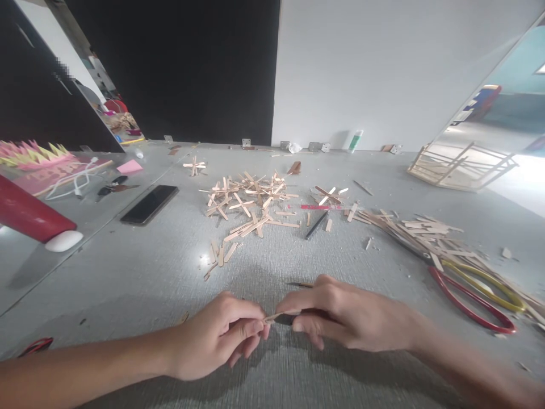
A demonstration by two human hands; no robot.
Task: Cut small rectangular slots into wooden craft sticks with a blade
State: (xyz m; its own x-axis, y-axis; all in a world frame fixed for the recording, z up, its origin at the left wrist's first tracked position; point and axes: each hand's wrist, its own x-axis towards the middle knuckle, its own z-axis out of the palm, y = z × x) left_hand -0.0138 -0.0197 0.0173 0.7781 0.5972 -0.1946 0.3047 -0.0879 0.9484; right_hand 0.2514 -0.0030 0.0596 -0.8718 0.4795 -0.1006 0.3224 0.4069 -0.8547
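My left hand (221,335) and my right hand (336,315) meet low over the grey table (140,272), both with fingers pinched. Between them they grip a small pale wooden stick piece (272,317). My right hand also seems to hold a dark thin tool whose tip (298,284) pokes out behind the fingers; what it is I cannot make out. Beyond the hands lies a heap of wooden craft sticks (247,204), some glued into crosses.
A black phone (149,204) lies left of the heap. Red and yellow handled scissors (472,289) rest at right among stick offcuts (421,230). A stick frame (460,165) stands far right, a glue tube (355,141) at the wall, a red object (25,216) at left.
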